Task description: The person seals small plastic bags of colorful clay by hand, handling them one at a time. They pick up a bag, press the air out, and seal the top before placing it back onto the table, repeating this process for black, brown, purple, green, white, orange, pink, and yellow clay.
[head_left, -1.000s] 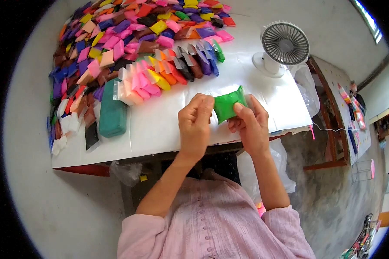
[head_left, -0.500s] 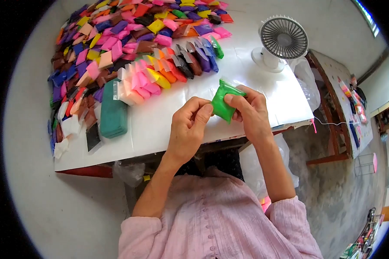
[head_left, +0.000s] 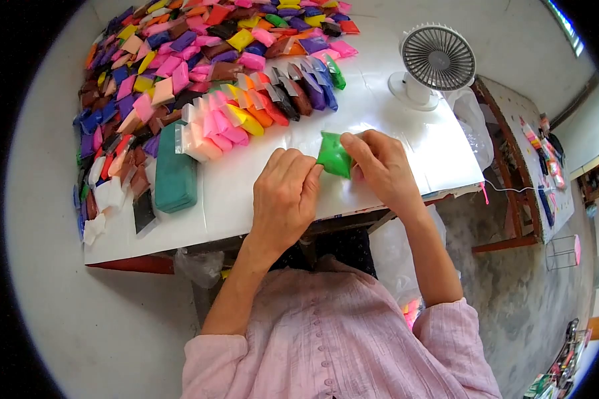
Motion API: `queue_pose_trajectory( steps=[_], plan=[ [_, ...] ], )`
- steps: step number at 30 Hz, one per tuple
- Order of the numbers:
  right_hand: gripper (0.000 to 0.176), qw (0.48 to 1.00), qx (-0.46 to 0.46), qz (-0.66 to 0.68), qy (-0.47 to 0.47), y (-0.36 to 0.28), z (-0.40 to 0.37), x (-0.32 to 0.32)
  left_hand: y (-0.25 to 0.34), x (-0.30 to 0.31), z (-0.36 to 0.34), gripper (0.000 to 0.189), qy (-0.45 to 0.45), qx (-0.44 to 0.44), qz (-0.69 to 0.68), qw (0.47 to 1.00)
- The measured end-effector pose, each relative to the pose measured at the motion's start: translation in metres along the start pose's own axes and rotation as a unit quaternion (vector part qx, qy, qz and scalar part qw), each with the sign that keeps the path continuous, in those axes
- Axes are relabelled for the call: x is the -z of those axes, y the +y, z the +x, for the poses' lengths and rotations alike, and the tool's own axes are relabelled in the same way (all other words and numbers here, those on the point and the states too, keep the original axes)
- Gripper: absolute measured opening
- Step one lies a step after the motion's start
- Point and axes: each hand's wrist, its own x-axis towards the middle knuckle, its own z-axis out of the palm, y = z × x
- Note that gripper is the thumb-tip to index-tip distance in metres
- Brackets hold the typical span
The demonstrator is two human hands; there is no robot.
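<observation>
A small bright green packet [head_left: 334,157] in clear plastic is held between my two hands, above the front part of the white table [head_left: 239,193]. My left hand [head_left: 283,193] pinches its left edge between thumb and curled fingers. At its right edge, the thumb and fingers of my right hand [head_left: 381,166] grip it. What fills the packet cannot be made out. Just beyond my hands, a row of similar packets [head_left: 246,120] runs from pale peach and pink through yellow, orange, red, black, brown, purple and blue to green.
A large heap of coloured packets [head_left: 180,66] covers the back left of the table. A dark green box-shaped block [head_left: 176,176] lies left of the row. A white fan [head_left: 438,63] stands at the back right. Beyond it is a second table [head_left: 512,113] with items.
The green packet has shifted slightly left and away from me. My left hand has turned so its back faces up more, and my right hand has tilted over the packet.
</observation>
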Motion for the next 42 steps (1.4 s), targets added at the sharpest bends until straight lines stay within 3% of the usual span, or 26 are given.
queue_pose_trajectory(
  steps=[3,8,20,29,30,32,33,35,37,42],
  plan=[
    [0.029,0.980,0.116,-0.133,0.095,0.004,-0.012,0.007,0.000,0.000,-0.001,0.006,0.000,0.017,0.007,1.000],
    [0.021,0.937,0.263,-0.229,-0.001,-0.004,-0.029,0.005,0.002,-0.004,-0.002,0.007,-0.010,0.017,0.011,1.000],
    [0.019,0.912,0.304,-0.273,0.030,0.019,-0.022,-0.002,0.001,-0.006,-0.004,0.010,-0.076,0.002,0.064,0.995],
    [0.019,0.854,0.385,-0.311,0.161,0.018,-0.031,-0.016,0.007,-0.005,-0.006,0.012,-0.031,-0.079,0.136,0.987],
    [0.016,0.856,0.382,-0.302,0.174,0.015,-0.033,-0.015,0.007,-0.004,-0.006,0.011,-0.018,-0.095,0.131,0.987],
    [0.015,0.959,0.237,-0.134,0.074,0.000,-0.039,-0.003,0.007,-0.001,-0.004,0.013,0.015,-0.120,0.118,0.986],
    [0.016,0.986,0.158,-0.048,0.022,-0.005,-0.042,0.004,0.006,0.000,-0.003,0.015,0.035,-0.130,0.110,0.985],
    [0.019,0.991,0.033,0.126,-0.043,-0.002,-0.035,0.012,0.008,0.002,-0.001,0.019,0.059,-0.146,0.109,0.981],
    [0.021,0.956,-0.094,0.260,-0.096,-0.022,-0.029,0.022,0.010,0.004,0.000,0.022,0.068,-0.159,0.127,0.977],
    [0.022,0.963,-0.081,0.236,-0.106,-0.025,-0.018,0.019,0.007,0.003,0.003,0.022,0.070,-0.168,0.128,0.975]
  ],
)
